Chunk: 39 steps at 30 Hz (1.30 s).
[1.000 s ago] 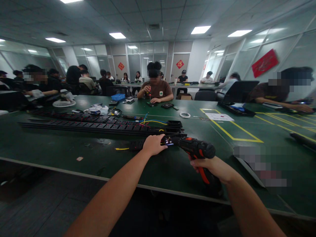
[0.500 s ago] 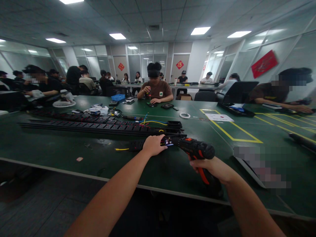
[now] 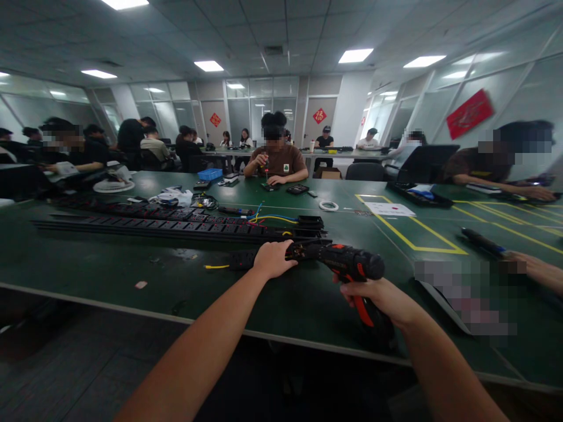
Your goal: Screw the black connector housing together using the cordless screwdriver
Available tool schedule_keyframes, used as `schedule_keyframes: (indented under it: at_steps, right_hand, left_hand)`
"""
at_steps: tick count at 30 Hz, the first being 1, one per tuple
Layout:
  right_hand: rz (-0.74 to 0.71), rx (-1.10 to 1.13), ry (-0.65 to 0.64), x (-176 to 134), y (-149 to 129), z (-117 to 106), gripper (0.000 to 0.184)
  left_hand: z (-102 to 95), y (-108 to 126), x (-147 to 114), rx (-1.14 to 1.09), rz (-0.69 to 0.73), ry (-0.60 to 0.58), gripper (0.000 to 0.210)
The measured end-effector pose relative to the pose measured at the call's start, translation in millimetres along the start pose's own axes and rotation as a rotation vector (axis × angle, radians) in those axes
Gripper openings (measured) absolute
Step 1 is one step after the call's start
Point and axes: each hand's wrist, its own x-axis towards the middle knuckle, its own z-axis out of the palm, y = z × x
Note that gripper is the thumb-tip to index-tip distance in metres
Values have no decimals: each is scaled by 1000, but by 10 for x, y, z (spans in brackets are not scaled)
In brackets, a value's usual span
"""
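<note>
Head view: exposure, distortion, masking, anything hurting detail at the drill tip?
Head view: ceiling lights blow out to white, floor below the green table falls near black; head view: wide-angle stretch at the sides, as on the red wall sign; head view: pixel blocks mask a patch at table right; head view: power drill tip blends dark-on-dark, contact unclear.

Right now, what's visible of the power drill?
The power drill is black with orange accents, plastic-looking, its handle gripped by the right hand. Its body slants slightly above the green table, nose pointing left toward the socket strip under the left hand. Tip contact is unclear.
</note>
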Motion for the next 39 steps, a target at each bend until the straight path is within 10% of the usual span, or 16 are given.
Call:
schedule_keyframes:
  at_steps: [39]
  right_hand:
    - [-25, -69, -26, -9, -29, 28, 27]
  left_hand:
    - [-72, 28, -19, -3, -13, -29, 65]
